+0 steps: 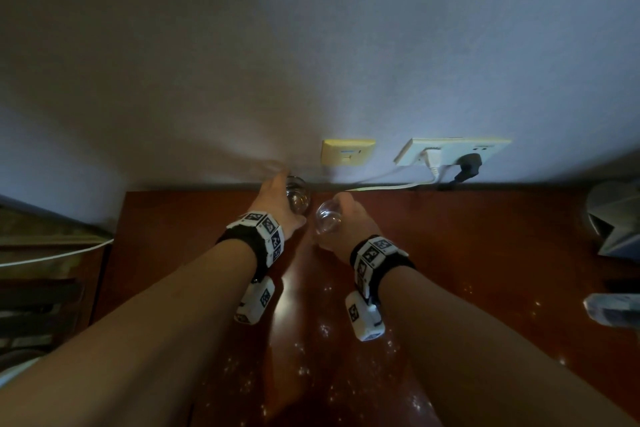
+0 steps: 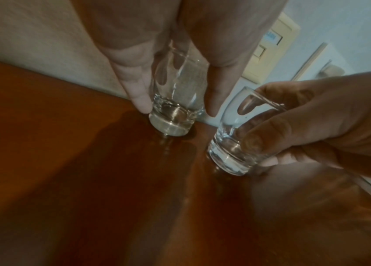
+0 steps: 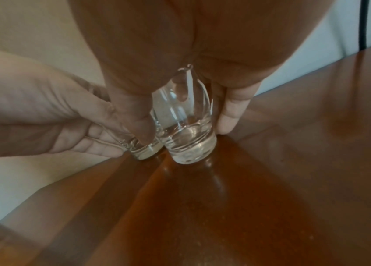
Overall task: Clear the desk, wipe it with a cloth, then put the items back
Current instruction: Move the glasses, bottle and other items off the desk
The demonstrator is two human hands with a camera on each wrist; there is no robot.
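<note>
Two clear, thick-based drinking glasses stand close together at the back of the reddish-brown wooden desk (image 1: 485, 253), near the wall. My left hand (image 1: 280, 198) grips the left glass (image 1: 298, 198) from above, fingers and thumb down its sides; in the left wrist view the base of this left glass (image 2: 173, 124) sits on the desk. My right hand (image 1: 341, 215) grips the right glass (image 1: 326, 218), which leans a little. Whether the base of the right glass (image 3: 191, 151) rests on the wood or hovers just over it I cannot tell.
On the wall behind are a yellowish wall plate (image 1: 347, 152) and a socket panel (image 1: 450, 151) with a white and a black plug; a white cable (image 1: 391, 186) runs along the desk's back edge. A grey folded object (image 1: 614, 218) and a clear item (image 1: 613, 312) lie at the right edge.
</note>
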